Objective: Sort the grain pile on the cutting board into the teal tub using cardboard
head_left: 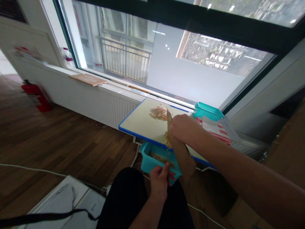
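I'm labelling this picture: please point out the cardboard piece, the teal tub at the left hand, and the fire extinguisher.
Cardboard piece (184, 160), head view: on its flat face.
Teal tub (147, 163), head view: on its outer wall.
Fire extinguisher (42, 101), head view: on its red body.

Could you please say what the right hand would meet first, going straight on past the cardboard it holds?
The right hand would likely meet the grain pile on the table; depth is unclear.

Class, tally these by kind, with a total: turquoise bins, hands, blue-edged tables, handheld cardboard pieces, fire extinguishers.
Turquoise bins: 2
Hands: 2
Blue-edged tables: 1
Handheld cardboard pieces: 1
Fire extinguishers: 1
Total: 7
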`<state>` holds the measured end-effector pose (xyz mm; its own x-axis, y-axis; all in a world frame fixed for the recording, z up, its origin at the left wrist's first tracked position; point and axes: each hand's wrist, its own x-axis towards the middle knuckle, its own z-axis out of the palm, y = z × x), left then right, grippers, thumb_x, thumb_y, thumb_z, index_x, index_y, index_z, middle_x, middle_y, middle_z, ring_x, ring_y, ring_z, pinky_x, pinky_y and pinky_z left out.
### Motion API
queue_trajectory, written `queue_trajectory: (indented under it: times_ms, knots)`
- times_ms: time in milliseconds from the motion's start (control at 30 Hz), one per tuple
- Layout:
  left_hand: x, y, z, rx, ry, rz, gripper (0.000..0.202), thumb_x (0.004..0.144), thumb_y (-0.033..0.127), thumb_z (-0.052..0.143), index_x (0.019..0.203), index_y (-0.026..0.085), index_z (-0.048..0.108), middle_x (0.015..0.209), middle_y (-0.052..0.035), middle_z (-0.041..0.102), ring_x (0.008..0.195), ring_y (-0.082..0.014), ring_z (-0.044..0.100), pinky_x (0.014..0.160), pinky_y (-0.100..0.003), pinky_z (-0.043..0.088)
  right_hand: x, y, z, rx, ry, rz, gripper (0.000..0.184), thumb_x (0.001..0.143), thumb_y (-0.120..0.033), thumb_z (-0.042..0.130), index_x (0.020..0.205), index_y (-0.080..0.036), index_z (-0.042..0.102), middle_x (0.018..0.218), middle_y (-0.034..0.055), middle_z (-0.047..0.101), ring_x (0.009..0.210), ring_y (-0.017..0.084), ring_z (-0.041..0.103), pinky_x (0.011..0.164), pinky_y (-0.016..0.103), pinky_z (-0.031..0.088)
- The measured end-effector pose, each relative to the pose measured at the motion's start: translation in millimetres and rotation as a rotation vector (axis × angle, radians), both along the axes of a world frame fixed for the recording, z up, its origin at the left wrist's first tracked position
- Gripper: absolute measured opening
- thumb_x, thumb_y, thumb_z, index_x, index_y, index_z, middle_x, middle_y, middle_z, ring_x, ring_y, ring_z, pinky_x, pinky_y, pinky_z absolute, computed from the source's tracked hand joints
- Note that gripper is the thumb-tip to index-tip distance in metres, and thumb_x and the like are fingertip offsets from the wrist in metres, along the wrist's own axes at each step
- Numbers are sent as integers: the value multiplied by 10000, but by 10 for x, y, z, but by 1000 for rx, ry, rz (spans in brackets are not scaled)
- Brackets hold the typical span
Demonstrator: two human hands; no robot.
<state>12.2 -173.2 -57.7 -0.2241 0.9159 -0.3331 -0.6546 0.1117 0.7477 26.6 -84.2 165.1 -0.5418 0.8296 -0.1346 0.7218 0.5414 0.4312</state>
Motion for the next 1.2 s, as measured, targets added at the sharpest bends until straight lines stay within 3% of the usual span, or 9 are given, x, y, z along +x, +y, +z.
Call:
queue_trajectory:
  times_ms: [100, 300, 400, 500, 600, 733, 900, 1200]
  knots:
    - [-6, 2, 8, 2, -17, -3, 434, 600, 526, 728, 517, 143, 541, 426, -28, 581, 335, -130, 500, 299, -197, 280, 61, -17, 47, 95, -47, -85, 241, 786, -106, 480, 825, -118, 717, 789, 167, 681, 805, 270, 652, 646, 318, 462]
    - [-23, -8, -3, 10, -21, -2, 418, 636, 506, 712, 526, 136, 551, 439, -33, 588, 347, -125, 506, 304, -194, 282, 216, 36, 107, 254, 204, -210, 314, 857, -208, 373, 952, -110, 656, 833, 156, 682, 739, 237, 639, 621, 302, 431]
    - [-34, 0, -16, 18, -13, 7, 424, 645, 504, 707, 515, 133, 549, 432, -32, 582, 335, -112, 482, 300, -194, 280, 235, 187, -1, 262, 306, -72, 344, 885, -220, 356, 1146, -175, 577, 905, 115, 695, 752, 223, 639, 642, 301, 437]
    - [-44, 10, -24, 9, -17, 15, 426, 642, 507, 709, 520, 132, 547, 429, -33, 584, 329, -107, 476, 296, -189, 280, 186, 387, -221, 202, 393, 114, 426, 893, -160, 348, 1296, -229, 467, 1104, 90, 664, 888, 201, 637, 738, 296, 453]
    - [-57, 16, -29, -5, -32, 30, 428, 628, 510, 718, 526, 136, 537, 447, -47, 604, 335, -114, 493, 293, -186, 284, 80, 567, -448, 115, 472, 268, 457, 883, -115, 350, 1314, -231, 448, 1234, 67, 603, 1039, 170, 593, 846, 282, 442]
    - [-90, 27, -46, 5, -37, 53, 417, 636, 499, 716, 532, 135, 542, 446, -40, 602, 335, -112, 493, 290, -184, 290, -54, 706, -608, -51, 441, 430, 445, 850, -74, 382, 1261, -207, 489, 1183, 68, 624, 1038, 159, 586, 877, 286, 433]
    - [-142, 58, -81, 1, -23, 80, 410, 649, 490, 709, 530, 131, 551, 457, -49, 615, 340, -112, 499, 292, -182, 287, -27, 723, -613, -176, 471, 540, 375, 873, -84, 378, 1204, -186, 525, 1129, 84, 639, 1030, 171, 583, 889, 309, 429]
    - [-117, 55, -101, -18, 9, 65, 412, 655, 489, 706, 522, 136, 539, 474, -58, 629, 342, -116, 504, 293, -186, 283, 358, 544, -465, -228, 463, 583, 356, 892, -122, 395, 1215, -214, 513, 1081, 70, 652, 987, 164, 591, 884, 335, 439]
